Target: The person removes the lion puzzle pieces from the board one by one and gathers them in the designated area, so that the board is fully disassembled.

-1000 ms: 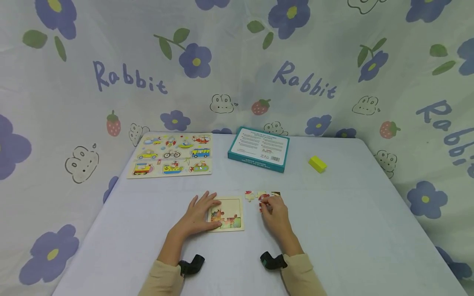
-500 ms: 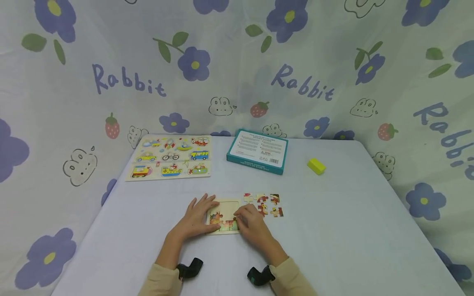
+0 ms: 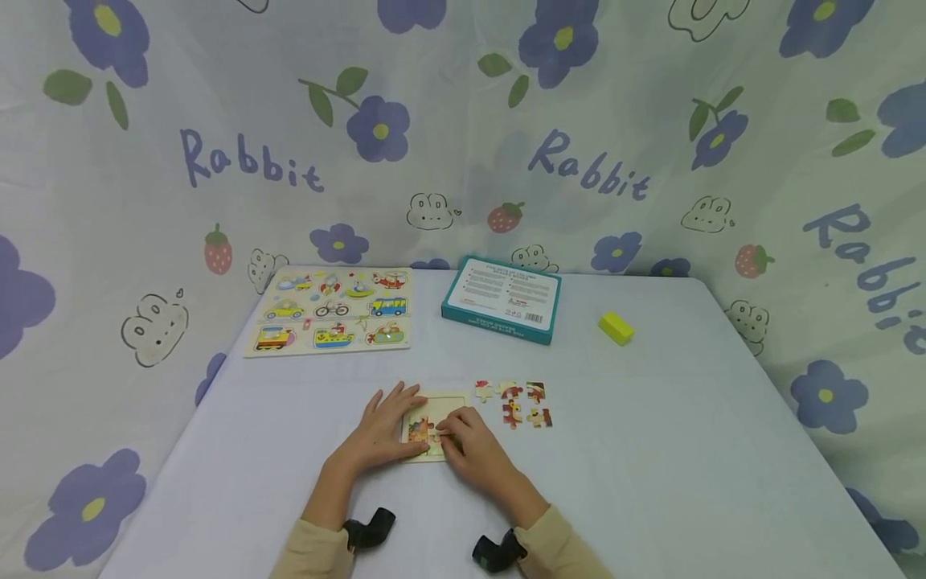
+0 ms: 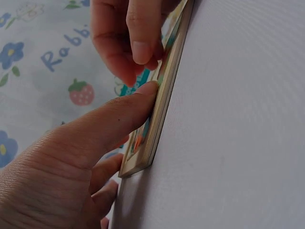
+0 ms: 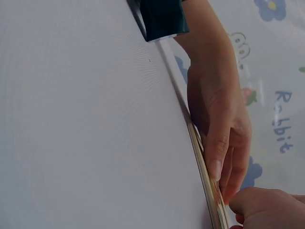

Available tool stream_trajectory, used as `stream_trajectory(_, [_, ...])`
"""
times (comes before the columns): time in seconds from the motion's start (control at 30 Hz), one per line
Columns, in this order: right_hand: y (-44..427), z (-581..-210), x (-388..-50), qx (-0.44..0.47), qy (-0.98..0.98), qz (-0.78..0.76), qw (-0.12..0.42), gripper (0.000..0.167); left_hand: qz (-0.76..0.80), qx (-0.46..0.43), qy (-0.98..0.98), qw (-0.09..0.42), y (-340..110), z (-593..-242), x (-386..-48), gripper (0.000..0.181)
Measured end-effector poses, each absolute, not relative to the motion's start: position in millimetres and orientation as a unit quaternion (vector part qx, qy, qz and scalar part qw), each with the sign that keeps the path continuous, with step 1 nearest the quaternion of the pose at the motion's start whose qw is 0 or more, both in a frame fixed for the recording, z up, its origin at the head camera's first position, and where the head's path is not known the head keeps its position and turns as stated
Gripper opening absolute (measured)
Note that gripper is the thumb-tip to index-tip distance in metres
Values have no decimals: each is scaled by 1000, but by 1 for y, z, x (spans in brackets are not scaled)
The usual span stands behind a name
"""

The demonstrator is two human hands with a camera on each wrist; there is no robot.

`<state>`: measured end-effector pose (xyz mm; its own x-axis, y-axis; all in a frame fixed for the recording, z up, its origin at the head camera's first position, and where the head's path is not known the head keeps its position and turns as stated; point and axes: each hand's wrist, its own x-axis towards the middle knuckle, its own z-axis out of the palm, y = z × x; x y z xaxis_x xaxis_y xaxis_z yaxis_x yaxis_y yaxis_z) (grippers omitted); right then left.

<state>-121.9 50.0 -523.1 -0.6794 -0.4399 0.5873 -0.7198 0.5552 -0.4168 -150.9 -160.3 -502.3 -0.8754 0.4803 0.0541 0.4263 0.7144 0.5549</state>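
A small wooden jigsaw tray (image 3: 445, 397) lies flat on the white table, with a few picture pieces (image 3: 418, 429) fitted at its lower left. My left hand (image 3: 379, 430) spreads over the tray's left side; its straight thumb (image 4: 121, 112) presses the near edge. Over the middle of the tray, my right hand (image 3: 473, 450) pinches a puzzle piece, mostly hidden by its fingers. In the left wrist view, those right fingertips (image 4: 141, 51) hover close above the board. Several loose puzzle pieces (image 3: 512, 414) lie right of the tray.
A wooden vehicle puzzle board (image 3: 329, 312) lies at the back left. Beside it sits a teal-edged box (image 3: 501, 299), and farther right a yellow block (image 3: 616, 328). A patterned curtain (image 3: 463, 104) hangs behind the white table (image 3: 651, 482).
My right hand has gone left from the loose pieces, carrying a puzzle piece to the tray, then farther in toward its middle. The left hand has stayed on the tray.
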Motion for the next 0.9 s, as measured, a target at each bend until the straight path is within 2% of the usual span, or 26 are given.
stream_trajectory(0.17, [44, -525, -123, 351, -858, 311, 210, 17, 286, 248, 924, 44, -161, -503, -150, 75])
stream_trajectory(0.37, [36, -523, -124, 328, -884, 278, 180, 24, 290, 249, 923, 40, -162, -504, -150, 74])
stream_trajectory(0.53, [29, -523, -128, 317, -897, 244, 186, 30, 289, 254, 922, 33, -163, -504, -150, 73])
stream_trajectory(0.9, [24, -515, -130, 301, -910, 225, 172, 26, 304, 258, 917, 28, -161, -500, -148, 74])
